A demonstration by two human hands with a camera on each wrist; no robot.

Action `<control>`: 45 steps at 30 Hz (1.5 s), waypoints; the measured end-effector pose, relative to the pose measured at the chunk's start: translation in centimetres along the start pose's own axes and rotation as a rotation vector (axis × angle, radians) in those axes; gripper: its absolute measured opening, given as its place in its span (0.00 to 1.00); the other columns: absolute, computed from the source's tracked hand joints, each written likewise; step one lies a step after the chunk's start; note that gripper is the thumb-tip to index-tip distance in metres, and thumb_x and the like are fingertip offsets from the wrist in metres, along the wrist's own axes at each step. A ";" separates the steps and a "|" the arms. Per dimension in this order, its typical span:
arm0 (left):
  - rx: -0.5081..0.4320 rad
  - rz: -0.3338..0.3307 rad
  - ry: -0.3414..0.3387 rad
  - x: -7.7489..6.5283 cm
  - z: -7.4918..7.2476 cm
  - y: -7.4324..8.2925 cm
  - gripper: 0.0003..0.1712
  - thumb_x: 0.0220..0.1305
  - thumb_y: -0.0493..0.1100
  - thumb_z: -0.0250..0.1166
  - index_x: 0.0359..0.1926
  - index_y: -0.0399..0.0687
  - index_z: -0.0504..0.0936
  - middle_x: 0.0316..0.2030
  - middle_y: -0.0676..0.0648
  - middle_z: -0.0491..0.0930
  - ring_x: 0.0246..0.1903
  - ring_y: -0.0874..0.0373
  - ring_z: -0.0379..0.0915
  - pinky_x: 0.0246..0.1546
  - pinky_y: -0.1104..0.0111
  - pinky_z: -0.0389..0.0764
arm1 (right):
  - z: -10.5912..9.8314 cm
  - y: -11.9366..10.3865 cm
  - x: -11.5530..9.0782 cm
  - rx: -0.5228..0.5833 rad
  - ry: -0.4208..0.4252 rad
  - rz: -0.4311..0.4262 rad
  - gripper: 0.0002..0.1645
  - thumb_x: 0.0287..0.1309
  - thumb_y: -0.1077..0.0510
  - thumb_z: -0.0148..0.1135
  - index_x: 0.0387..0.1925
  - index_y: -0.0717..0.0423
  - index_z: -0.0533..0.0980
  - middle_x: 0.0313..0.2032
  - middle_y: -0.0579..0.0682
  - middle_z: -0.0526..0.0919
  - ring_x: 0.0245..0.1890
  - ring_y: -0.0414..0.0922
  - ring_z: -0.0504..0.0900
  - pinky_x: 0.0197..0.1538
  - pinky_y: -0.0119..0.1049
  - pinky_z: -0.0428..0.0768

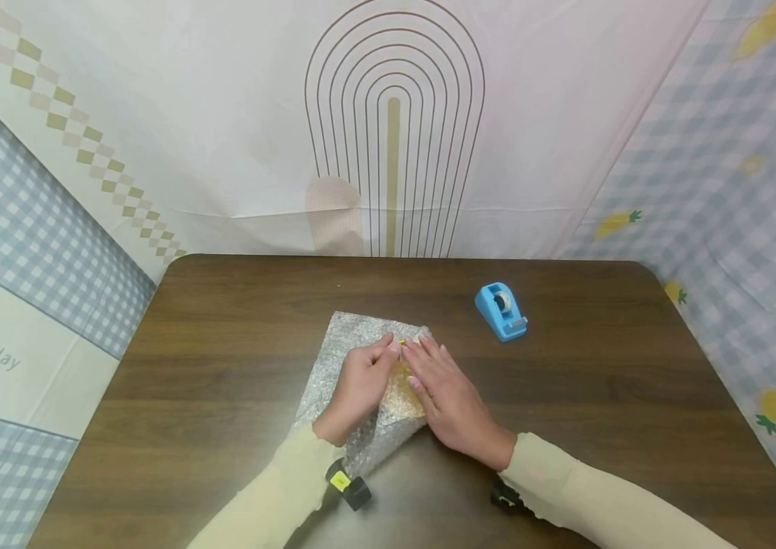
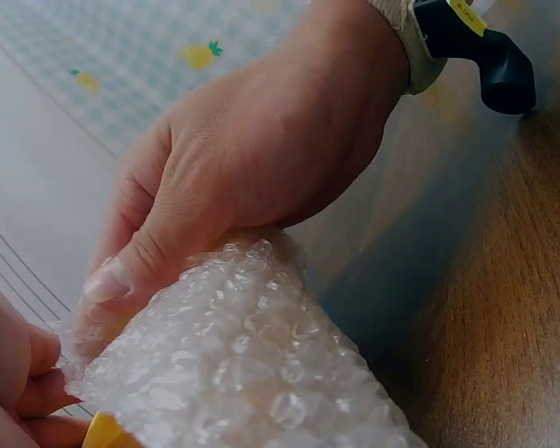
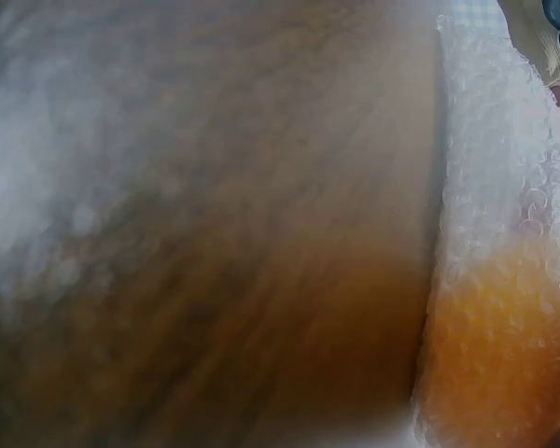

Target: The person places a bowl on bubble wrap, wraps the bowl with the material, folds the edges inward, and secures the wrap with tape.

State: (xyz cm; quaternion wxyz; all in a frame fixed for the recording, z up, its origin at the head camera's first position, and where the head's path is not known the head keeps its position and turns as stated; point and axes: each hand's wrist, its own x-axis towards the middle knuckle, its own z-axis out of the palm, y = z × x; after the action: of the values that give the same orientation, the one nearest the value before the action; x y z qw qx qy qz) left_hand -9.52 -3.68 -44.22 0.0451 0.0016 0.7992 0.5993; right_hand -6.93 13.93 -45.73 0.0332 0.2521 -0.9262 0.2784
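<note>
A sheet of clear bubble wrap (image 1: 322,381) is folded around an orange-yellow object (image 1: 398,387), whose kind the wrap obscures. In the left wrist view a bare yellow edge (image 2: 110,433) of it shows beyond the wrap. My left hand (image 1: 363,385) pinches the wrap at its upper end, thumb and fingertips close to that edge. From the right, my right hand (image 1: 455,404) presses on the folded wrap, its fingers straight and side by side, fingertips right by the left ones. In the right wrist view the orange part (image 3: 504,345) glows through the bubbles.
On the brown wooden table (image 1: 601,396) a light blue tape dispenser (image 1: 501,311) stands beyond the right hand, holding a roll of tape. Patterned cloths hang behind the table and at both sides. Each wrist carries a black camera (image 1: 349,484) below a pale sleeve (image 1: 278,488).
</note>
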 end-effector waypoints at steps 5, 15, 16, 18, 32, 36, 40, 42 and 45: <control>-0.018 -0.005 -0.031 -0.1 0.0 0.1 0.19 0.73 0.52 0.65 0.43 0.40 0.92 0.70 0.37 0.74 0.74 0.39 0.67 0.78 0.47 0.63 | 0.0 0.0 0.0 -0.026 -0.011 -0.007 0.31 0.81 0.50 0.48 0.79 0.52 0.62 0.80 0.50 0.62 0.83 0.52 0.54 0.82 0.60 0.56; 0.237 0.185 0.041 -0.3 0.3 -0.2 0.17 0.76 0.42 0.61 0.34 0.38 0.90 0.65 0.35 0.79 0.67 0.39 0.76 0.54 0.52 0.86 | -0.2 0.1 -0.2 -0.066 -0.091 -0.007 0.38 0.79 0.43 0.49 0.80 0.55 0.58 0.81 0.50 0.57 0.85 0.50 0.49 0.83 0.56 0.53; 0.287 0.219 0.057 -0.3 0.4 -0.3 0.17 0.76 0.42 0.61 0.34 0.38 0.90 0.64 0.35 0.80 0.66 0.39 0.78 0.52 0.52 0.87 | -0.2 0.1 -0.2 -0.068 -0.094 -0.016 0.39 0.79 0.42 0.49 0.80 0.56 0.58 0.81 0.50 0.57 0.85 0.50 0.49 0.83 0.56 0.53; 0.370 0.272 0.091 -0.5 0.6 -0.3 0.16 0.75 0.41 0.61 0.35 0.37 0.90 0.62 0.35 0.82 0.63 0.39 0.81 0.49 0.51 0.87 | -0.2 0.2 -0.2 -0.069 -0.103 -0.034 0.40 0.78 0.41 0.49 0.81 0.56 0.56 0.82 0.51 0.56 0.85 0.51 0.48 0.83 0.56 0.52; 0.684 0.395 0.203 -0.8 1.5 -0.7 0.14 0.74 0.37 0.61 0.31 0.35 0.88 0.58 0.36 0.86 0.54 0.40 0.87 0.54 0.52 0.87 | -0.5 0.8 -0.5 -0.057 -0.122 -0.067 0.46 0.75 0.37 0.52 0.83 0.55 0.52 0.84 0.50 0.51 0.85 0.50 0.45 0.83 0.59 0.50; 0.790 0.462 0.232 -0.9 1.5 -0.8 0.16 0.73 0.36 0.61 0.26 0.36 0.85 0.56 0.36 0.87 0.46 0.40 0.89 0.47 0.54 0.90 | -0.9 1.3 -0.6 -0.038 -0.117 -0.073 0.47 0.76 0.37 0.52 0.82 0.57 0.52 0.84 0.51 0.49 0.85 0.52 0.46 0.83 0.60 0.52; 0.819 0.487 0.245 -0.9 1.6 -0.8 0.16 0.72 0.35 0.62 0.25 0.35 0.84 0.56 0.36 0.87 0.40 0.38 0.90 0.41 0.55 0.90 | -1.6 1.9 -0.5 -0.023 -0.120 -0.068 0.51 0.74 0.36 0.54 0.83 0.58 0.49 0.85 0.51 0.45 0.86 0.52 0.43 0.83 0.59 0.53; 0.830 0.497 0.248 -0.8 1.6 -0.9 0.15 0.71 0.34 0.62 0.25 0.35 0.84 0.55 0.36 0.87 0.40 0.39 0.90 0.40 0.55 0.90 | -1.9 2.2 -0.3 -0.017 -0.127 -0.065 0.54 0.73 0.34 0.55 0.83 0.58 0.47 0.85 0.49 0.42 0.86 0.51 0.41 0.83 0.58 0.53; 0.838 0.499 0.240 -0.7 1.5 -0.8 0.15 0.71 0.33 0.61 0.25 0.35 0.84 0.54 0.36 0.87 0.39 0.39 0.90 0.38 0.55 0.90 | -2.4 2.7 0.0 -0.022 -0.152 -0.071 0.57 0.71 0.32 0.56 0.84 0.56 0.44 0.85 0.46 0.38 0.86 0.49 0.39 0.83 0.56 0.53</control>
State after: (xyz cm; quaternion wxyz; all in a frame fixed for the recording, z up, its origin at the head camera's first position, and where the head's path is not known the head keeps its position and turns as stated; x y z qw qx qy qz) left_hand -8.65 -2.49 -45.39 -0.1966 0.1417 0.9460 0.2154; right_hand -8.39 17.12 -45.03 -0.0247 0.3049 -0.9194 0.2470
